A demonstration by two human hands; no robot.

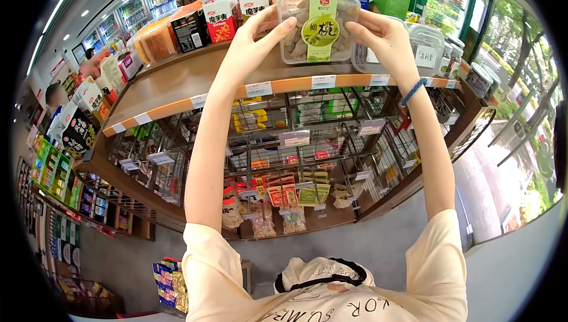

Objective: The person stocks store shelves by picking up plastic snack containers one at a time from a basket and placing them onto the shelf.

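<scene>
A clear plastic snack tub with a green label stands on the top wooden shelf, held between both my hands. My left hand grips its left side, thumb across the front edge. My right hand grips its right side. A blue band circles my right wrist. Both arms reach up and forward to the shelf.
White and red snack boxes and an orange pack stand left of the tub. Clear lidded tubs sit to its right. Wire baskets with hanging snack packets fill the rack below. A glass storefront is at the right.
</scene>
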